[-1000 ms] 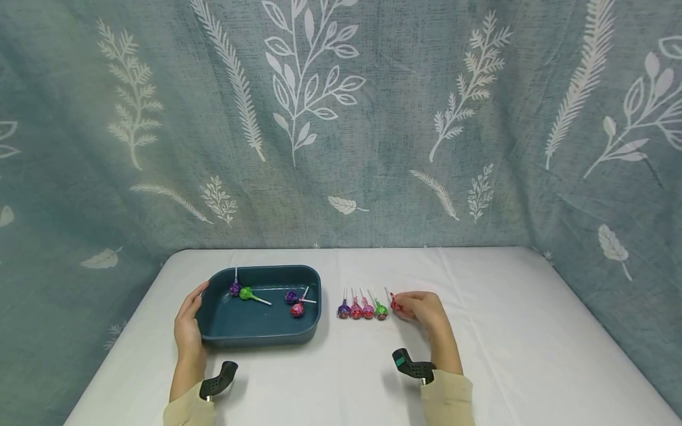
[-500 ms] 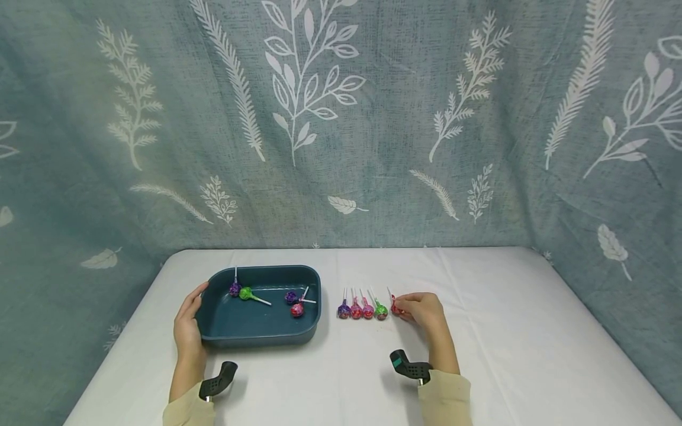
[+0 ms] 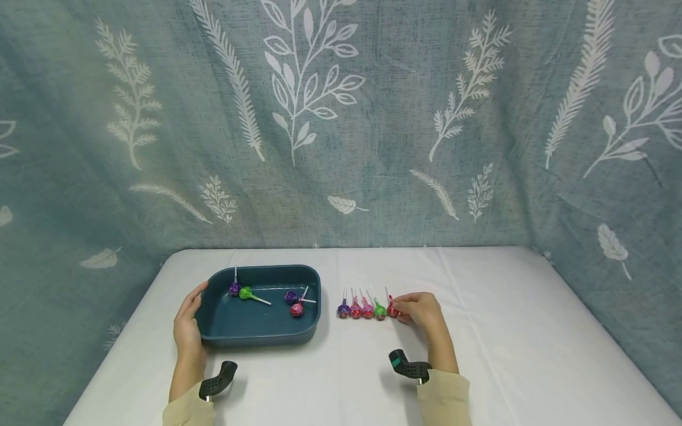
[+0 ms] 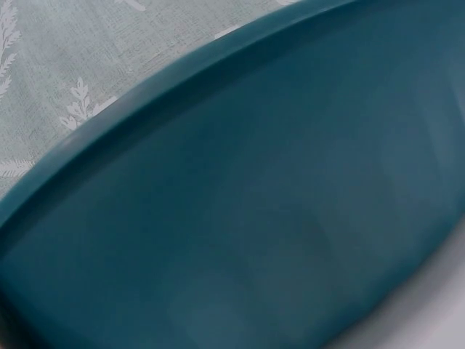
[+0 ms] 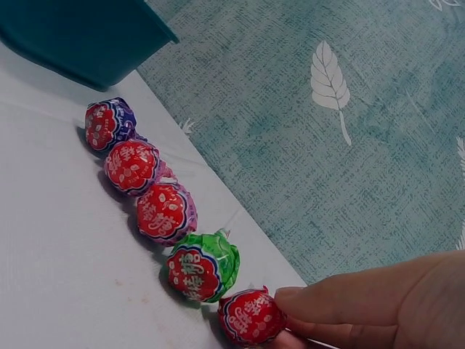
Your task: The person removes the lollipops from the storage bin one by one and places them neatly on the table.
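Observation:
My right hand [image 3: 423, 312] pinches a red-wrapped lollipop [image 5: 251, 317] between thumb and fingers, at the right end of a row on the white cloth. Beside it lies a green lollipop [image 5: 203, 267], its wrapper close against the red one. Further left in the row come two pink lollipops [image 3: 368, 311] and a purple lollipop [image 3: 343, 311], sticks pointing away from me. With fingers extended along its outer left side, my left hand [image 3: 187, 331] touches a dark teal tray [image 3: 240, 324]. The tray's wall fills most of the left wrist view.
Inside the tray lie two purple lollipops [image 3: 235, 289], a green lollipop [image 3: 245, 293] and a red-pink lollipop [image 3: 297, 310]. A white cloth [image 3: 511, 355] covers the table. Behind it hangs a leaf-patterned blue-green curtain [image 3: 383, 130].
My right hand has moved slightly left, bringing the red lollipop up beside the green one, which has shifted a touch left. The left hand and the tray stay in place.

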Demonstrator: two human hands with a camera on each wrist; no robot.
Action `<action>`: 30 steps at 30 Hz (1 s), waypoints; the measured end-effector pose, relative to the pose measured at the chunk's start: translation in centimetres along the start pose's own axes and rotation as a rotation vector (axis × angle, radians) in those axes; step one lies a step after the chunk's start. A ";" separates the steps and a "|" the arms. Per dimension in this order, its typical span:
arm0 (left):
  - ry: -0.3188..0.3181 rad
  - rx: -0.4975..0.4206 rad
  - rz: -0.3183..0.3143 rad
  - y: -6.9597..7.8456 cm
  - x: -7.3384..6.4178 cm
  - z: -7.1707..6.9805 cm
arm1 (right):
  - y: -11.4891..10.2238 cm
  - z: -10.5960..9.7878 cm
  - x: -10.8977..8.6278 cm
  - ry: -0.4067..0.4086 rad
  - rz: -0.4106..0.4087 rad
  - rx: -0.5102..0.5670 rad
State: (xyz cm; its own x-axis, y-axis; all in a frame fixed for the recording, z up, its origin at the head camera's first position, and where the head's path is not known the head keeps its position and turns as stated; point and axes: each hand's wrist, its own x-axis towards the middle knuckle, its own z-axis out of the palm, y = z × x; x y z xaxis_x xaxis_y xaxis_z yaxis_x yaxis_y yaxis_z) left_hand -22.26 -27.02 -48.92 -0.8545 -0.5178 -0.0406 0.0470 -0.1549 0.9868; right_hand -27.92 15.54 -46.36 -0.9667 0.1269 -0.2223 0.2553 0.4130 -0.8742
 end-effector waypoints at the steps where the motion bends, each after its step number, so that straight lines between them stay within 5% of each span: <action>1: 0.002 0.001 -0.002 0.0 0.0 0.0 | 0.0 0.0 0.0 0.001 0.002 0.000; 30: 0.005 0.005 0.008 0.0 0.2 0.0 | -1.5 -1.0 -1.4 0.031 -0.084 0.000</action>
State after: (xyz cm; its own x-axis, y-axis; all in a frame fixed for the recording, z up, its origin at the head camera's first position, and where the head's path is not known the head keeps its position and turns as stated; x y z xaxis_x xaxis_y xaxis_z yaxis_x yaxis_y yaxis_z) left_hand -22.41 -27.11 -48.95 -0.8517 -0.5229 -0.0338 0.0511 -0.1471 0.9878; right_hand -26.95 15.61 -44.33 -0.9837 0.1196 -0.1343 0.1729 0.4233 -0.8893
